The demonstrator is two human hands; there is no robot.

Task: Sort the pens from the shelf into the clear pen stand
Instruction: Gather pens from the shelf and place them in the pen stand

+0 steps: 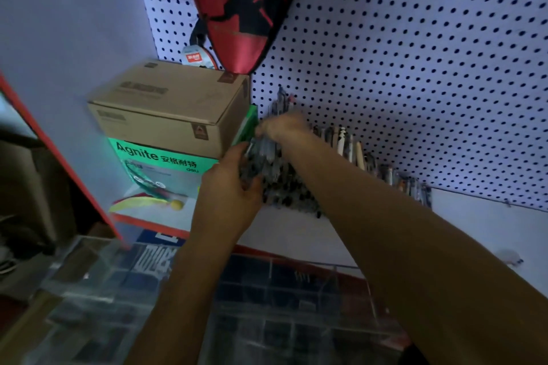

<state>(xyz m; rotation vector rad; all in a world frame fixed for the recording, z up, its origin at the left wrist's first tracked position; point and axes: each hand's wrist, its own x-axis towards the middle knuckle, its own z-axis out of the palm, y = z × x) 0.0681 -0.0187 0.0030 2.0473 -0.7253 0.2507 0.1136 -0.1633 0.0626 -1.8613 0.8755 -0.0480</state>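
Back wall: white pegboard (415, 68) with dark holes
Hanging: red racket bag (237, 9)
Left stack: cardboard box (166, 109) atop green Agnite box (166, 166)

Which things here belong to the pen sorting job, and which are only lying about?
Job: pens on the shelf; clear pen stand; left hand and right hand, both at the pens.

Lying about: cardboard box; green box; red racket cover; pegboard.
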